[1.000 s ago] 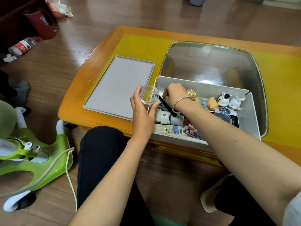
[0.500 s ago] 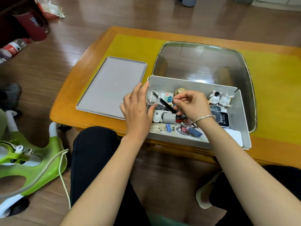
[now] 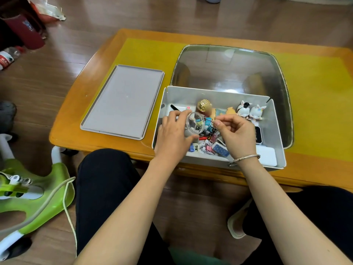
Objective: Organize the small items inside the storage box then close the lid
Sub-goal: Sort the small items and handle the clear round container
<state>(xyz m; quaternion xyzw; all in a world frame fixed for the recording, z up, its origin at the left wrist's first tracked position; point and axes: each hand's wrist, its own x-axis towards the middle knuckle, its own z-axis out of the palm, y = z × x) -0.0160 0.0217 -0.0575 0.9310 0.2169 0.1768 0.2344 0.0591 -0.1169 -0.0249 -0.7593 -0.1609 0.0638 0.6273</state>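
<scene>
a: where's the clip relative to the jar?
b: the right hand [image 3: 236, 131] pinches a small binder clip [image 3: 209, 121] at its fingertips [image 3: 217, 122], and the clear round jar [image 3: 195, 124] sits just to the left of those fingers, nearly touching. the jar's mouth is tipped toward the right, so its axis lies roughly along the line from one hand to the other.
a: and the other hand?
b: the left hand [image 3: 172, 133] has its fingers curled round the jar, thumb underneath, holding it above the clutter in the storage box [image 3: 278, 131].
a: so the move is short.
b: i'd judge so: the clip only needs to travel left into the opening. the right hand is the nearer 1 to the loose clips piled below and toward the person.
a: any room problems?
b: the gold-topped bottle [image 3: 203, 106] stands just beyond the jar, and the 2 small figures [image 3: 250, 111] lie beyond the right fingers. the lid [image 3: 122, 101] lies flat on the counter [image 3: 76, 111], left of the box and apart from it, not yet on.
</scene>
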